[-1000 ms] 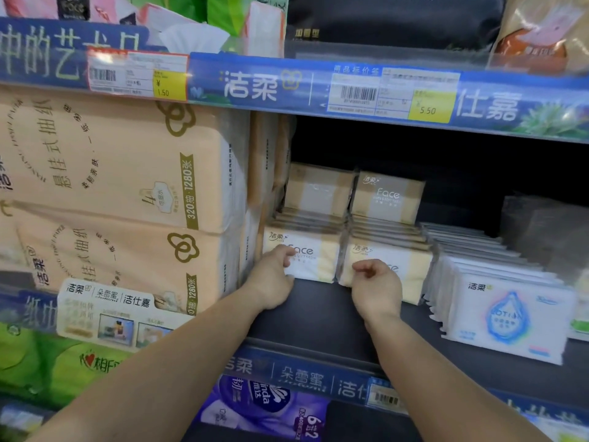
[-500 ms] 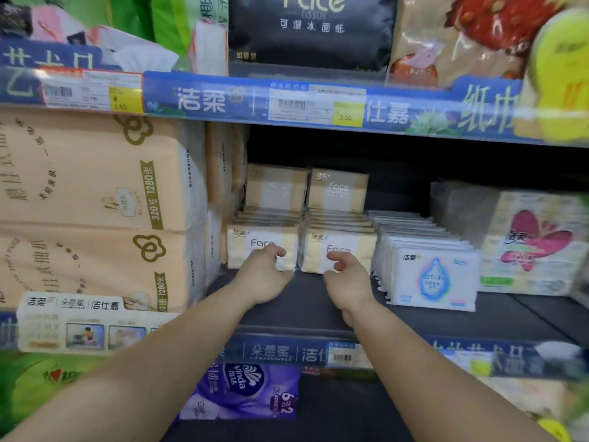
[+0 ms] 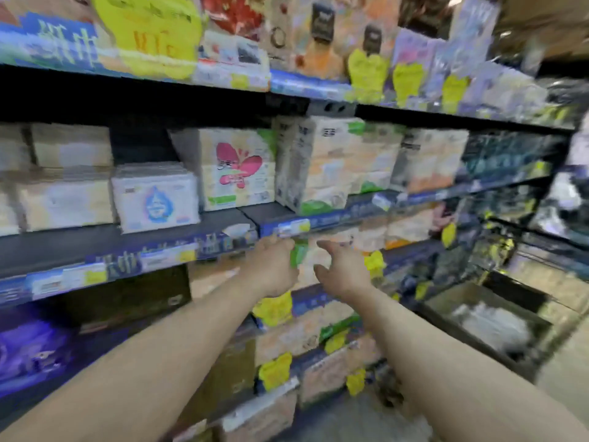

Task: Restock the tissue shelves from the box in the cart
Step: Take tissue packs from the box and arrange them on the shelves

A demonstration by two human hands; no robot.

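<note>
Blue-edged tissue shelves [image 3: 178, 253] have slid to nine o'clock as the head turned. The box [image 3: 487, 323], probably in the cart, now shows at four o'clock. Left hand [image 3: 271, 269] and right hand [image 3: 342, 269] have left the packs, loose and empty.

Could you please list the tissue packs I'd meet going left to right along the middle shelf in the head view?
Beige packs → white pack with blue droplet → pack with pink butterfly → white-and-green packs.
</note>
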